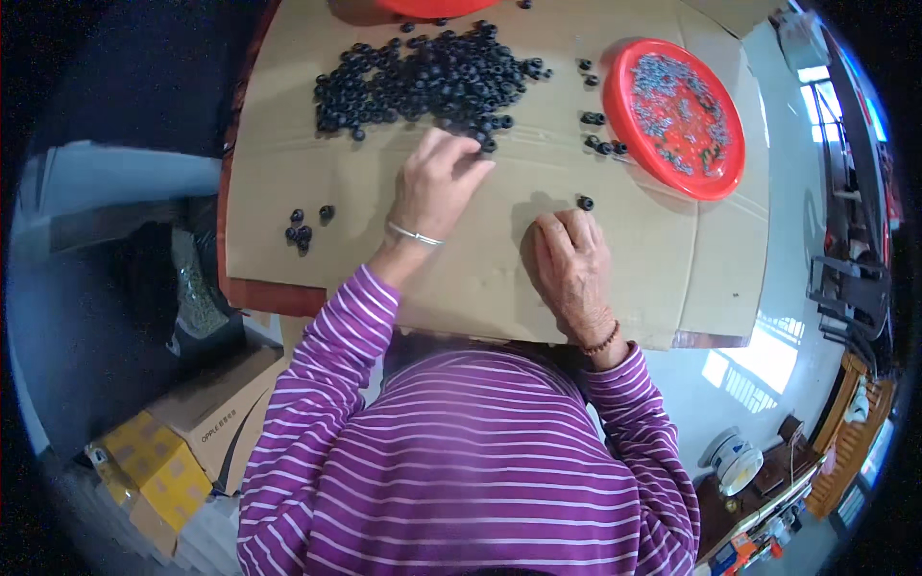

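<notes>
A heap of small black ring-like parts (423,82) lies across the far middle of the cardboard-covered table (461,250). My left hand (440,178) is at its near edge, thumb and forefinger apart, close to a black part (489,146); nothing shows between them. My right hand (574,264) rests closed over the cardboard, fingers curled under, so whatever they hold is hidden. Just beyond its knuckles sits one black part (586,203). At the far right a round red tray (615,91) holds many tiny silvery pieces (663,86).
Several black parts (300,233) lie apart at the left. More black parts (600,146) sit beside the red tray. Another red container (437,8) shows at the far edge. Cardboard boxes (226,422) stand on the floor at lower left; a wooden bench (850,432) is at right.
</notes>
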Tool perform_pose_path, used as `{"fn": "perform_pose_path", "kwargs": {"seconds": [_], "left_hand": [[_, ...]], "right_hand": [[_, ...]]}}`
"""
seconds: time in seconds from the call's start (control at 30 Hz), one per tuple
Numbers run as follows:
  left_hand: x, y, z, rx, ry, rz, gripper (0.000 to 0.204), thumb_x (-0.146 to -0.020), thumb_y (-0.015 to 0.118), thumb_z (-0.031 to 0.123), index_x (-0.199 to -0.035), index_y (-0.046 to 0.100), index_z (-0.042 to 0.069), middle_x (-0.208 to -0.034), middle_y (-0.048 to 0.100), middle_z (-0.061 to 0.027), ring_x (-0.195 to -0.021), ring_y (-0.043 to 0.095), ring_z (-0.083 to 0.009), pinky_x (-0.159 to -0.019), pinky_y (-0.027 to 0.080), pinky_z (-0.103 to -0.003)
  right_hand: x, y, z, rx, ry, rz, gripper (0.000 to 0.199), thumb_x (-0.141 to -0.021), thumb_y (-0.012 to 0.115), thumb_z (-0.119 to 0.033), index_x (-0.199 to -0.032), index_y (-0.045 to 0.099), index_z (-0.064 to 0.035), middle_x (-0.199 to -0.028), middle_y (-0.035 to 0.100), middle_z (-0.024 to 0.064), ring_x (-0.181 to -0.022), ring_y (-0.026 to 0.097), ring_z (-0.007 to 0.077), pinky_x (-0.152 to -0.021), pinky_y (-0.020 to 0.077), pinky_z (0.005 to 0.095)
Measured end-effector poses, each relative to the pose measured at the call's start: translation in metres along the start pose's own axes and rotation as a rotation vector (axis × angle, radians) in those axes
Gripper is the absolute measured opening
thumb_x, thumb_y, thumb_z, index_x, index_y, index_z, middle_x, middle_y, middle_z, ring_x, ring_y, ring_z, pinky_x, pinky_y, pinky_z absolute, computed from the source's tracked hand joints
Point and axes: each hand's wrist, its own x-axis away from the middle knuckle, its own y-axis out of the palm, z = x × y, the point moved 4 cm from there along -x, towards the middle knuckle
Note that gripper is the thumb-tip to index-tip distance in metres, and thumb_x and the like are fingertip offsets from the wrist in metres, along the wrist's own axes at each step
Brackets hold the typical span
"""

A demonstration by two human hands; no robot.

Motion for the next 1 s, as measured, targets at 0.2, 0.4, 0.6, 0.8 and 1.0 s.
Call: {"fn": "perform_pose_path", "kwargs": {"seconds": [0.2, 0.4, 0.6, 0.8, 1.0], "left_hand": [[-0.003, 0.024, 0.016, -0.046, 0.034, 0.023, 0.015, -0.069, 0.07, 0.003, -0.082, 0.061, 0.003, -0.079, 0.053, -0.0086, -0.067, 0.057, -0.0233, -0.057, 0.046, -0.032], [0.009, 0.036, 0.032, -0.048, 0.113, 0.038, 0.017, -0.07, 0.069, 0.001, -0.084, 0.06, 0.003, -0.082, 0.054, -0.0093, -0.069, 0.058, -0.0249, -0.057, 0.046, -0.033], [0.013, 0.035, 0.042, -0.018, 0.046, -0.057, 0.015, -0.071, 0.066, 0.0, -0.084, 0.06, 0.004, -0.082, 0.056, -0.0094, -0.067, 0.058, -0.0252, -0.058, 0.047, -0.033], [0.028, 0.025, 0.038, 0.194, -0.119, 0.013, 0.015, -0.076, 0.064, 0.002, -0.091, 0.062, 0.003, -0.083, 0.062, -0.0066, -0.068, 0.061, -0.0149, -0.056, 0.048, -0.027], [0.051, 0.023, 0.039, 1.405, -0.727, -0.246, 0.017, -0.082, 0.06, 0.004, -0.098, 0.061, -0.001, -0.093, 0.063, -0.0092, -0.078, 0.062, -0.0124, -0.059, 0.049, -0.019]], "right_hand": [[0.014, -0.017, 0.028, -0.126, 0.026, 0.034, 0.021, -0.07, 0.062, 0.002, -0.09, 0.057, -0.0024, -0.083, 0.052, 0.0114, -0.074, 0.052, 0.027, -0.066, 0.0435, 0.0352], [0.02, -0.025, 0.042, -0.12, 0.038, 0.053, 0.02, -0.071, 0.061, 0.001, -0.09, 0.056, -0.0038, -0.083, 0.051, 0.0105, -0.073, 0.051, 0.0262, -0.064, 0.042, 0.0353], [0.024, -0.036, 0.034, -0.093, 0.046, -0.007, 0.019, -0.071, 0.061, 0.0, -0.089, 0.057, -0.0039, -0.082, 0.051, 0.0109, -0.072, 0.051, 0.0268, -0.063, 0.0423, 0.0357], [0.024, -0.061, 0.042, -0.278, 0.264, 0.149, 0.018, -0.076, 0.058, -0.001, -0.094, 0.058, -0.0003, -0.083, 0.053, 0.0145, -0.075, 0.055, 0.0297, -0.063, 0.0462, 0.0343], [0.014, -0.052, 0.052, -0.051, 0.234, 0.14, 0.02, -0.077, 0.06, -0.004, -0.097, 0.06, -0.0028, -0.083, 0.054, 0.0147, -0.074, 0.056, 0.0266, -0.064, 0.0462, 0.0328]]}}
